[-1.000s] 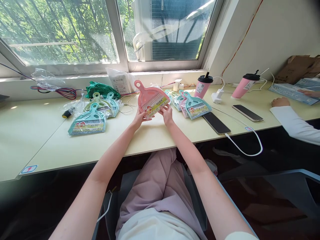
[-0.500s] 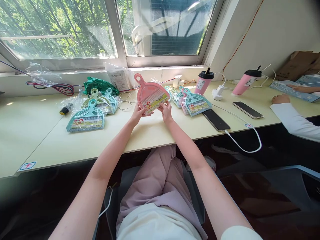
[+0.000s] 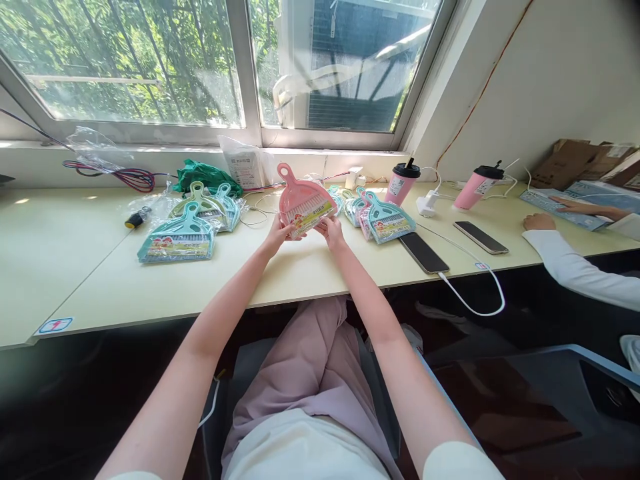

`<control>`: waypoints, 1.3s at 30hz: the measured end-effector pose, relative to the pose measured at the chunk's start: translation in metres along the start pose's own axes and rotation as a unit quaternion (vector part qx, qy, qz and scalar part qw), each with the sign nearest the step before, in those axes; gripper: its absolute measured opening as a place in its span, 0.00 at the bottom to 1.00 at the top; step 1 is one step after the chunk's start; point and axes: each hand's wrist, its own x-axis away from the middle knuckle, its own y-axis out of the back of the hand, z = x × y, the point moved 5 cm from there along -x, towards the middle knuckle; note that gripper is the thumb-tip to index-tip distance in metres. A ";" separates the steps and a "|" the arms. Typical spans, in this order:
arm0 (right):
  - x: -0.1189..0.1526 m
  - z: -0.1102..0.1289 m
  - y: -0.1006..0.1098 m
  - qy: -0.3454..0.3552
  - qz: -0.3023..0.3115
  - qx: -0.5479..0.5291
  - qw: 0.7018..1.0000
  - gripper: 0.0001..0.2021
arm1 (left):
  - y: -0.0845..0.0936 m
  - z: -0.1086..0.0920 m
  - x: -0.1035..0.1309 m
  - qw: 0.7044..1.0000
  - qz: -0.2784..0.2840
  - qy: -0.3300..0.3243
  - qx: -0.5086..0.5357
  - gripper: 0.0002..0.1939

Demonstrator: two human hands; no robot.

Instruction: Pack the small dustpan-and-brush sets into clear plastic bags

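Observation:
A pink dustpan with a brush [image 3: 303,200], wrapped in clear plastic with a printed label, is held upright above the table's middle. Its lower left edge is gripped by my left hand [image 3: 280,235]. On its lower right side, my right hand [image 3: 331,231] has its fingers at the edge. To the left lie a blue dustpan set [image 3: 177,235], a green one [image 3: 199,201] and another blue one [image 3: 228,208]. At the right, a wrapped blue set [image 3: 387,219] overlaps pink and blue ones.
Two phones [image 3: 424,252] [image 3: 481,237], pink cups [image 3: 401,183] [image 3: 479,188] and a white charger [image 3: 427,203] with cables are at the right. Another person's hands [image 3: 540,222] rest farther right. A green bag [image 3: 206,177] and a yellow-black tool [image 3: 137,218] are at the left.
The camera view has shifted slightly, moving the whole scene. Both hands still hold the pink dustpan in nearly the same pose. The other person's far hand shows more.

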 end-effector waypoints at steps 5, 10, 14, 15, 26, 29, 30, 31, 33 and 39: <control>0.002 0.018 0.021 0.009 -0.025 0.204 0.979 0.02 | 0.018 -0.003 -0.005 0.999 -0.032 0.018 0.010 0.36; 0.028 0.073 0.023 0.342 -0.010 0.468 0.815 0.20 | 0.043 -0.013 -0.013 0.999 -0.015 0.011 0.045 0.34; 0.037 0.088 0.016 0.420 0.123 0.615 0.656 0.24 | 0.044 -0.008 -0.015 0.997 0.027 0.039 0.059 0.33; 0.037 0.092 0.017 0.425 0.139 0.623 0.642 0.22 | 0.042 -0.005 -0.014 0.997 0.033 0.049 0.058 0.33; 0.046 0.112 0.051 0.410 0.166 0.511 0.737 0.06 | 0.023 0.012 -0.006 0.989 0.060 0.127 0.039 0.23; 0.049 0.108 0.054 0.405 0.163 0.458 0.774 0.07 | 0.018 0.013 -0.005 0.987 0.084 0.133 0.021 0.23; 0.049 0.106 0.054 0.405 0.154 0.433 0.790 0.08 | 0.016 0.013 -0.004 0.985 0.100 0.138 0.015 0.22; 0.049 0.104 0.054 0.406 0.140 0.404 0.808 0.10 | 0.013 0.014 -0.004 0.983 0.116 0.141 0.010 0.22; 0.046 0.097 0.053 0.400 0.101 0.352 0.840 0.12 | 0.009 0.013 -0.004 0.980 0.140 0.140 0.006 0.20; 0.024 0.082 0.040 0.373 -0.026 0.331 0.866 0.12 | 0.004 0.009 -0.007 0.985 0.143 0.100 -0.011 0.23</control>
